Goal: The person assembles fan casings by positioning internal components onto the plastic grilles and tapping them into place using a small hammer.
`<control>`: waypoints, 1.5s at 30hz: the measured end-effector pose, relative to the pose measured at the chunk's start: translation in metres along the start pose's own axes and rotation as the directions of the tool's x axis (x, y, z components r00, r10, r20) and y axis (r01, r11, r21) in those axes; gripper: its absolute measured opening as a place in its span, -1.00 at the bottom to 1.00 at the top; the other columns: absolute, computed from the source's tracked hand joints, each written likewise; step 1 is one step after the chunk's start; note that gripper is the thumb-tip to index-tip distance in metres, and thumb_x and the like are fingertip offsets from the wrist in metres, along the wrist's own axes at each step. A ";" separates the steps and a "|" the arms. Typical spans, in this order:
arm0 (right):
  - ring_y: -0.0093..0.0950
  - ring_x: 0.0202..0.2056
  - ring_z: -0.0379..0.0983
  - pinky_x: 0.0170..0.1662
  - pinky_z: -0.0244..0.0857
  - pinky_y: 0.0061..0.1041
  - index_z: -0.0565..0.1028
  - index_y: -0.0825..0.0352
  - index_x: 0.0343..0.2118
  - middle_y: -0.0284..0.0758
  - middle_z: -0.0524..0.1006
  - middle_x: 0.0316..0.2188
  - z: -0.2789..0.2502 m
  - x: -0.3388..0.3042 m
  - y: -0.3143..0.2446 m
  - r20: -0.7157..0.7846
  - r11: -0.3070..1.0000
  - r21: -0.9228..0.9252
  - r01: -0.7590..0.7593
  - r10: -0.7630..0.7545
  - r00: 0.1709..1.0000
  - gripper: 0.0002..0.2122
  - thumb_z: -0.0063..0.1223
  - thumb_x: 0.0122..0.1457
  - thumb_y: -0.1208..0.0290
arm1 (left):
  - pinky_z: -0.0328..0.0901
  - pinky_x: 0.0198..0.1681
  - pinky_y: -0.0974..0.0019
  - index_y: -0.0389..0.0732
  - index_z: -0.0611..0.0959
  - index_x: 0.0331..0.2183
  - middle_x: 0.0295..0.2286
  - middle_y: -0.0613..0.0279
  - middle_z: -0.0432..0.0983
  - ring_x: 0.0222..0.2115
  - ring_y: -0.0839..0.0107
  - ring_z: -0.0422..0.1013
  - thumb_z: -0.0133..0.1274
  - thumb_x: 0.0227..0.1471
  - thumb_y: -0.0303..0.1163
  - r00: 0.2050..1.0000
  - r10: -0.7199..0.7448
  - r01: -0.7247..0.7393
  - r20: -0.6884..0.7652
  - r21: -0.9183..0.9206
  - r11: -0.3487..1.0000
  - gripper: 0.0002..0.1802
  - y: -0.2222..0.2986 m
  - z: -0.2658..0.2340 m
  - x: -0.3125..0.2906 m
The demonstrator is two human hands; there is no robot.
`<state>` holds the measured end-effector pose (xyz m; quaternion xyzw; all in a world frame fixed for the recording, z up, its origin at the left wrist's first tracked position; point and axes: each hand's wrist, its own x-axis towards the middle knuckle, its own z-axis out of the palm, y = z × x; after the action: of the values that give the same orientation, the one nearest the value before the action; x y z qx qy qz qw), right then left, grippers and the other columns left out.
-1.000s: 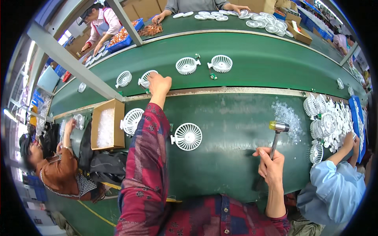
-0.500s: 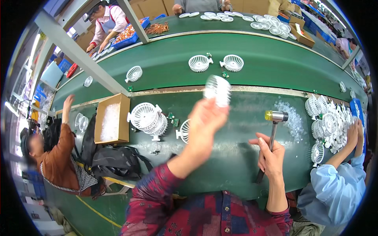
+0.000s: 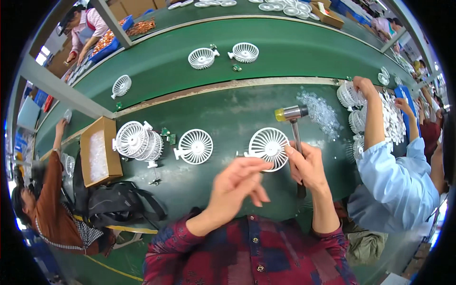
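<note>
Head view: the green work table (image 3: 228,118) fills most of the picture, its dark green mat running under both hands, with a lighter green conveyor belt (image 3: 294,52) curving beyond it and a pale wooden strip between the two. Other workers sit around: one in a light blue shirt (image 3: 394,180) just to the right of the right hand, one in a brown top (image 3: 52,209) far to the left of the left hand, another in pink (image 3: 85,28) well beyond the belt.

Well left of the left hand sit an open cardboard box (image 3: 97,152) and, nearer the body, a black bag (image 3: 114,204). Between box and hands lies a stack of white fan grilles (image 3: 137,140) and a single white fan grille with a stub handle (image 3: 194,146).

The white round fan grille (image 3: 268,147) in hand is a slatted disc with radiating ribs and a small hub, held just above the mat between the two hands. The right hand (image 3: 308,166) grips its right edge with fingers curled, and the same hand also clasps the dark handle of a hammer (image 3: 294,128), whose metal-and-yellow head points away from the body. The left hand (image 3: 240,183) is loosely open, fingertips touching or just beside the grille's lower left rim; I cannot tell which.

Beyond the hammer head lies a scatter of small clear plastic bits (image 3: 323,111).
</note>
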<state>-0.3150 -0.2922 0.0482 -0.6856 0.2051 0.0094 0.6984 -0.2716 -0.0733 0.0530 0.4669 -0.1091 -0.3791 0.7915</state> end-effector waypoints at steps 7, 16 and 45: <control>-0.76 -0.83 0.05 -0.79 -0.12 -0.70 0.50 0.44 -0.34 -0.48 0.32 -0.73 -0.021 0.030 -0.007 0.338 0.971 0.094 -0.220 0.177 0.925 -0.76 0.05 0.23 0.31 | 0.34 -0.68 0.36 -0.35 0.36 0.02 -0.15 -0.16 0.48 -0.58 0.34 0.46 -0.09 0.24 -0.25 0.965 -0.204 0.205 -0.165 -0.011 0.979 -0.56 0.007 -0.039 0.018; -0.79 -0.82 0.05 -0.79 -0.15 -0.69 0.55 0.47 -0.31 -0.53 0.31 -0.77 -0.009 0.055 -0.020 0.455 0.975 -0.105 -0.194 0.221 0.863 -0.70 0.08 0.23 0.23 | 0.28 -0.74 0.42 -0.36 0.38 -0.01 -0.20 -0.26 0.52 -0.69 0.41 0.41 -0.15 0.26 -0.17 0.903 -0.412 0.424 0.120 -0.103 0.900 -0.54 -0.009 -0.022 0.019; -0.65 -0.54 0.33 -0.49 0.27 -0.54 0.55 0.45 -0.22 -0.30 0.47 -0.60 0.026 0.029 0.011 -0.030 0.731 -0.411 0.545 -0.608 0.793 -0.69 0.12 0.21 0.24 | 0.11 -0.73 0.55 -0.31 0.47 -0.12 -0.37 -0.01 0.57 -0.70 0.60 0.22 0.00 0.13 -0.47 0.966 -0.215 0.147 -0.146 -0.377 0.915 -0.74 -0.029 0.003 0.030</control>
<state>-0.2847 -0.2746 0.0281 -0.8356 0.0321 -0.2246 0.5002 -0.2667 -0.1046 0.0258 0.3538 0.0803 -0.4199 0.8319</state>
